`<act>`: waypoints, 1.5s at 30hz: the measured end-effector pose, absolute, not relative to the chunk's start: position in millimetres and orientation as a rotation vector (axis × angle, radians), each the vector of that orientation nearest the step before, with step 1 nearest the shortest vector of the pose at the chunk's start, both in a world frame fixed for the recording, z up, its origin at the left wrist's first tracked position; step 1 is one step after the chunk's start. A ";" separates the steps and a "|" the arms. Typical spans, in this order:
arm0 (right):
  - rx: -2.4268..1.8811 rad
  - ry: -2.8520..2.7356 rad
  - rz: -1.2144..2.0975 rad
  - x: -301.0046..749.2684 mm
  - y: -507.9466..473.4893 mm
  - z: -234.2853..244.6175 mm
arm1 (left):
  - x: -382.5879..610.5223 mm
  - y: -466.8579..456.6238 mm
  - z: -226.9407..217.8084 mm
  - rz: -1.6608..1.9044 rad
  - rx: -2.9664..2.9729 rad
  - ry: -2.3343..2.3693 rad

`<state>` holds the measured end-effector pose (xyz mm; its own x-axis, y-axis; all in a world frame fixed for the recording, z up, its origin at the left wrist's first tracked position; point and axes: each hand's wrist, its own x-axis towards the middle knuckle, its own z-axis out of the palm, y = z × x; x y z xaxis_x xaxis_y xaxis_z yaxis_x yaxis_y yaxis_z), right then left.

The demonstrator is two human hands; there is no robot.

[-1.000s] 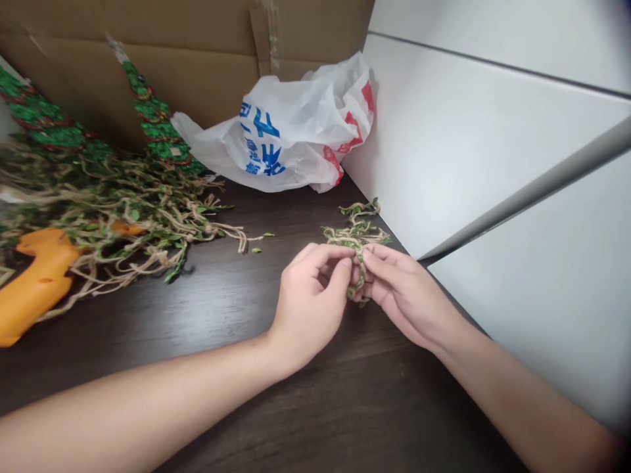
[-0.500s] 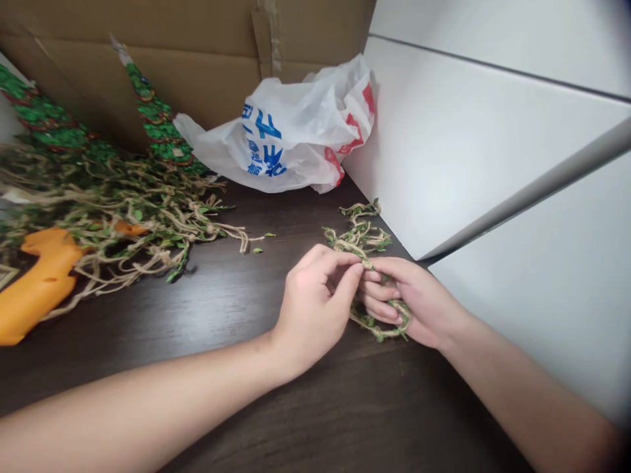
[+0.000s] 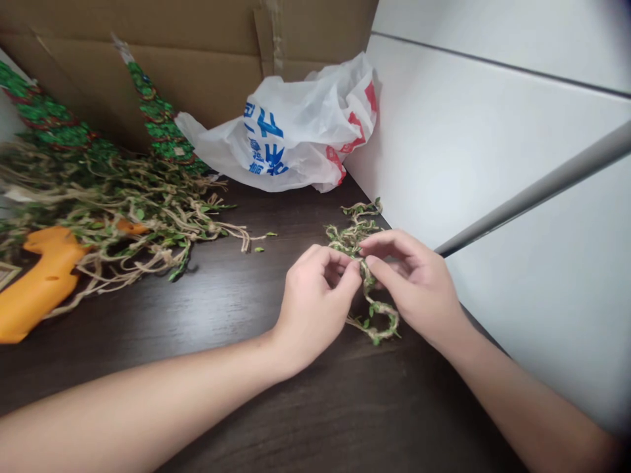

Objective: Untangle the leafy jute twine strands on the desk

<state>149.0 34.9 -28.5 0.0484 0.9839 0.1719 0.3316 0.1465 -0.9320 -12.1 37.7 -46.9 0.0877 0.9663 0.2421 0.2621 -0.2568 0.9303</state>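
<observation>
Left hand (image 3: 315, 302) and right hand (image 3: 414, 282) meet over a leaf-covered jute vine (image 3: 382, 320) on a dark wood table (image 3: 236, 315). Both hands are curled and nearly closed, each pinching the vine between thumb and fingertips; the two grips sit just beside each other. Vine lies at the table's far right, near the wall: one length runs up from the hands in a loose tangle, the other hangs below them in a loop resting on the wood. Left of the hands, a larger twine bundle (image 3: 133, 210) lies over an orange plastic piece (image 3: 44, 286), with a few loose leaves (image 3: 259, 249) just beyond its ends. Two green glittery cones (image 3: 160, 125) lean against a cardboard sheet (image 3: 197, 46). White plastic bag (image 3: 286, 138), blue and red print, sits at the corner against a white panel (image 3: 493, 131).
</observation>
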 end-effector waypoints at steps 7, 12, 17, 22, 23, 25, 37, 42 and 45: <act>-1.231 -1.383 0.976 153.5 41.8 -31.4 | -13.0 38.4 -48.7 1.241 1.640 1.195; -1.250 -1.302 1.045 152.5 42.4 -31.3 | -12.3 38.0 -48.5 1.255 1.630 1.192; -1.280 -1.543 0.796 153.2 35.1 -27.4 | -11.9 38.3 -47.9 1.234 1.625 1.219; -1.301 -1.820 0.706 160.4 34.3 -25.0 | -13.2 37.7 -48.6 1.190 1.636 1.249; -1.301 -1.858 0.709 162.1 35.1 -24.4 | -13.3 37.8 -48.6 1.180 1.639 1.252; -1.286 -1.924 0.720 165.2 37.0 -23.3 | -12.9 38.1 -48.4 1.157 1.645 1.253; -1.209 -2.172 0.648 173.8 39.7 -17.6 | -12.7 38.8 -47.8 1.032 1.691 1.241; -1.230 -1.972 0.838 171.4 41.7 -19.5 | -12.2 39.5 -48.5 1.056 1.648 1.196; -1.180 -1.759 1.088 170.7 45.4 -22.5 | -11.5 39.4 -49.1 1.086 1.576 1.150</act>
